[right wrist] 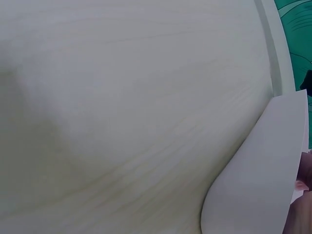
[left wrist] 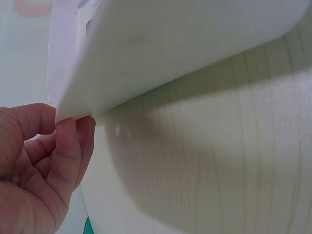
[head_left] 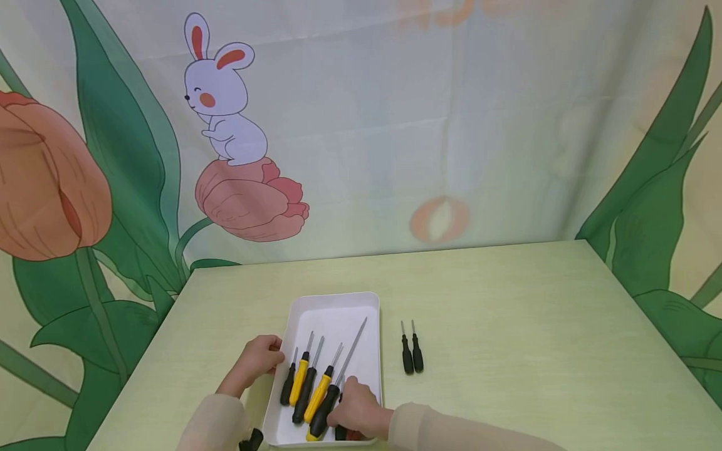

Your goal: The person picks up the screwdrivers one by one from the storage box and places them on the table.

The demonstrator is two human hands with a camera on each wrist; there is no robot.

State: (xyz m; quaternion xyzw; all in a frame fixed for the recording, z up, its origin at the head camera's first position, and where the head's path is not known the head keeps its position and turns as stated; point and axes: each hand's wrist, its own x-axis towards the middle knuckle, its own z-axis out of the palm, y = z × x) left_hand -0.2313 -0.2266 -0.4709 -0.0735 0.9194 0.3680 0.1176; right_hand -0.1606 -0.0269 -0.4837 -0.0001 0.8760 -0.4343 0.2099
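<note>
The left hand is pinching the left rim of the white tray between thumb and fingers. The right hand is reaching inside the tray's near right corner, its fingers lying beside the long black screwdriver; whether it is gripping anything is impossible to tell. Left of that one, two yellow and two black screwdrivers are lying slanted, shafts pointing away from the person. Just right of the tray, two small black screwdrivers are lying side by side on the bench. Behind, a printed cloth is hanging, showing a rabbit and tulips.
</note>
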